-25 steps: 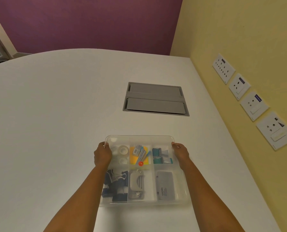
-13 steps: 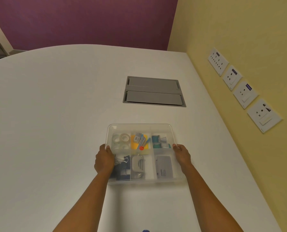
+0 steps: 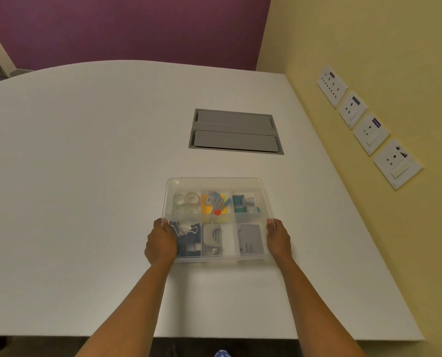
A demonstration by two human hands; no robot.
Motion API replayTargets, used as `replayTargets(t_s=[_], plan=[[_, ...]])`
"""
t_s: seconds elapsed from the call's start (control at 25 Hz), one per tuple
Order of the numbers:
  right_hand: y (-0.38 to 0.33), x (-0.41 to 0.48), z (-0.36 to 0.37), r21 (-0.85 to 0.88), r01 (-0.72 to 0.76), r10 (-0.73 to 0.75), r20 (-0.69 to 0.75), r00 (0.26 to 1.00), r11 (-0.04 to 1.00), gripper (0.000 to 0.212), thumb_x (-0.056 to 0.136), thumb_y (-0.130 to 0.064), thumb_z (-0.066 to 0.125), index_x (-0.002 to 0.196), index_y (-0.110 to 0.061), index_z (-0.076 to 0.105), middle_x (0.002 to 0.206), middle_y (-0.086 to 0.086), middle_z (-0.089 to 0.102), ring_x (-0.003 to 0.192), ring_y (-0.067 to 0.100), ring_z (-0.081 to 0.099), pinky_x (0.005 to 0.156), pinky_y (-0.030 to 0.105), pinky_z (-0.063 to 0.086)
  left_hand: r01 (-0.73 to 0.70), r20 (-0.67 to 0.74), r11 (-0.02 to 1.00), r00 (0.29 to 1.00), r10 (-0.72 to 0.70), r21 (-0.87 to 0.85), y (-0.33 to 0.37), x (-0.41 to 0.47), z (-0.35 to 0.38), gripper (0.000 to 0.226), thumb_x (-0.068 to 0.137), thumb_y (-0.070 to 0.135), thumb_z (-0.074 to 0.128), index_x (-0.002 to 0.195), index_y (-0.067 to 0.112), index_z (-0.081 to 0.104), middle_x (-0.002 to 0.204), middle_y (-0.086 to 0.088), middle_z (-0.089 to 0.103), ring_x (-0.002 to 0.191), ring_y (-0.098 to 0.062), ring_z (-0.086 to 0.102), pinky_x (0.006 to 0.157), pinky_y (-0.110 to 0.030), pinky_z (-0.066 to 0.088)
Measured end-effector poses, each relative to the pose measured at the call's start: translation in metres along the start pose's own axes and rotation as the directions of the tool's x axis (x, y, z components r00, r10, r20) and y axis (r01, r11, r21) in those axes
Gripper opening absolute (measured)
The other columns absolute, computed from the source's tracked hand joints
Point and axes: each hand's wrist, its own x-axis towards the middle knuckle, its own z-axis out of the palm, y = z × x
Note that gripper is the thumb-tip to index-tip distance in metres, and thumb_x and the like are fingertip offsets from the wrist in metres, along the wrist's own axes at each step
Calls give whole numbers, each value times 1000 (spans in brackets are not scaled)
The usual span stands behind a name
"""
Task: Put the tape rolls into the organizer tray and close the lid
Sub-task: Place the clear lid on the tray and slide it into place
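Apparently the clear organizer tray (image 3: pixel 216 220), lid on, sits on the table (image 3: pixel 86 176) just nearer than the grey cable hatch (image 3: pixel 236 131). Left hand (image 3: pixel 160 243) and right hand (image 3: pixel 279 239) clasp its side edges. Tape rolls (image 3: pixel 186 200) lie in the far-left compartment. Thin plastic looks light, slick, flexy (grip the rims). Writing on the grey box (image 3: pixel 250 239) approx. illegible.

Over the last second my left hand (image 3: pixel 160 242) and right hand (image 3: pixel 279 239) have slid back from the organizer tray's (image 3: pixel 214 182) far corners to mid-sides, and the tray sits higher in frame, nearer the grey hatch (image 3: pixel 236 131).
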Motion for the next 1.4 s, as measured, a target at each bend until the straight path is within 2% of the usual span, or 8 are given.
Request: replayTargets(t_s=[0.2,0.44,0.64,0.76,0.96,1.24,1.32,1.4], plan=[[5,-3,4,-42,37,-39,-39,998,998,37,104,-28,33,122,-3,54,117,19,63,106,34,61,90,43,51,-17,-36,1000,999,17,5,-1,-2,2,43,104,34,24,125,9,52,118,-19,65,106,-41,62,94,-49,49],[5,-7,7,18,46,-43,-136,990,999,36,103,-29,37,119,-5,59,115,15,67,103,31,63,85,35,50,-16,-50,1000,999,16,-8,0,-1,5,44,104,35,24,122,9,55,116,-19,66,105,-42,63,93,-48,49],[9,-12,2,361,-170,200,-49,979,917,34,97,-35,52,114,-9,64,110,9,68,99,22,61,80,26,47,102,2,956,994,-105,-275,-15,-3,3,47,101,42,35,117,6,60,113,-18,66,104,-38,62,92,-44,48],[18,-23,-2,429,-233,240,37,970,873,30,96,-39,52,109,-16,64,101,-1,64,86,10,59,65,17,42,141,1,886,988,-157,-442,-23,-22,6,48,100,44,35,110,5,63,107,-17,66,96,-30,60,85,-35,45],[26,-44,5,493,-211,195,84,977,844,51,93,-39,57,137,-17,47,130,4,56,113,17,52,93,29,42,153,-5,851,984,-180,-502,-26,-42,10,46,96,47,45,126,13,52,121,-19,63,109,-37,59,95,-42,47],[20,-46,3,362,-118,115,30,993,925,56,94,-31,59,142,-10,39,146,12,46,134,29,45,105,32,39,40,19,898,999,-36,-438,-26,-43,5,49,94,35,55,135,15,37,132,-19,54,117,-40,56,100,-49,48],[16,-46,3,200,-13,22,-47,999,980,56,95,-26,57,143,-7,36,148,14,43,136,28,42,111,35,36,-137,-45,961,991,129,-242,-25,-40,6,52,95,31,55,140,14,37,146,-14,44,133,-35,44,112,-50,38],[13,-47,3,-78,132,-138,-78,987,988,55,98,-27,53,145,-8,33,153,11,36,141,26,35,115,37,33,-369,-38,926,927,372,81,-24,-42,9,53,96,36,52,143,16,38,156,-9,30,146,-28,27,120,-45,19]])
